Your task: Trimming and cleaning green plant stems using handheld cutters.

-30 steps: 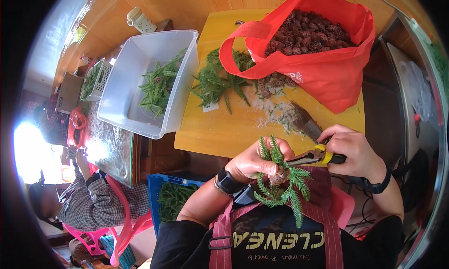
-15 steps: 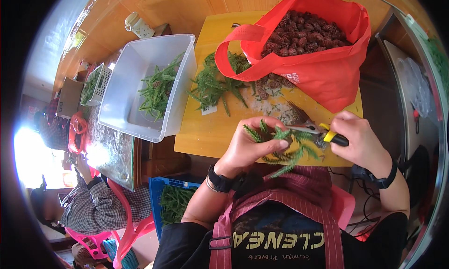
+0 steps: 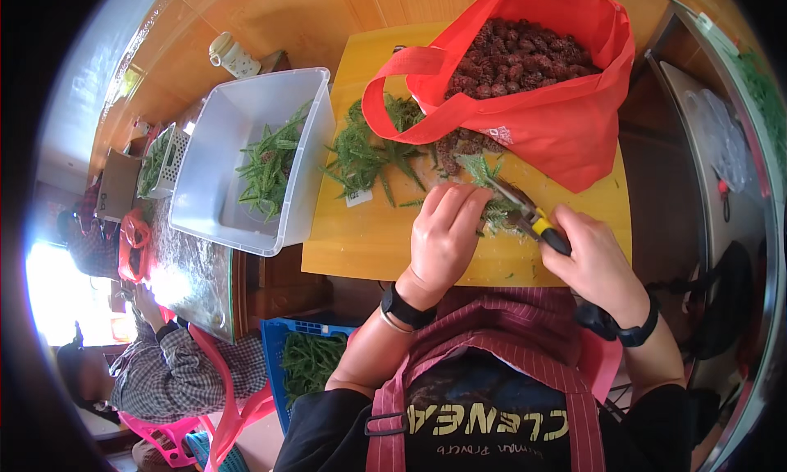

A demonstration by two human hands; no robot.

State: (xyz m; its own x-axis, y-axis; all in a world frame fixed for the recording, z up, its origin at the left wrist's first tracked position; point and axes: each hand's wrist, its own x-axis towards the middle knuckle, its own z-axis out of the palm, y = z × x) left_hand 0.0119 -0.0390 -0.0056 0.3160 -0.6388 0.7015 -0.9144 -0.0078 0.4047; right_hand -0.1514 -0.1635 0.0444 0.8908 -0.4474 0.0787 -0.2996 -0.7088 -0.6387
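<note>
Over the yellow board [image 3: 393, 255], my left hand [image 3: 447, 236] is closed on a green artificial pine sprig [image 3: 479, 170], whose leaves stick out past my fingertips. My right hand [image 3: 592, 259] grips pliers [image 3: 539, 225] with yellow and black handles. The jaws lie at the sprig, right beside my left fingers; whether they bite on it I cannot make out. Just beyond, a few brown pine cones [image 3: 447, 154] rest amid pale debris. More sprigs [image 3: 358, 150] are heaped on the board to the left.
A red bag [image 3: 566, 136] full of pine cones [image 3: 525, 58] stands at the back right. To the left, a clear plastic bin [image 3: 205, 230] holds green sprigs. A blue crate [image 3: 275, 341] of greenery sits lower left. Another person's hand [image 3: 147, 310] is at the far-left table.
Both hands have moved forward over the board. My left hand has turned knuckles up, covering part of the sprig. The pliers now point up and left.
</note>
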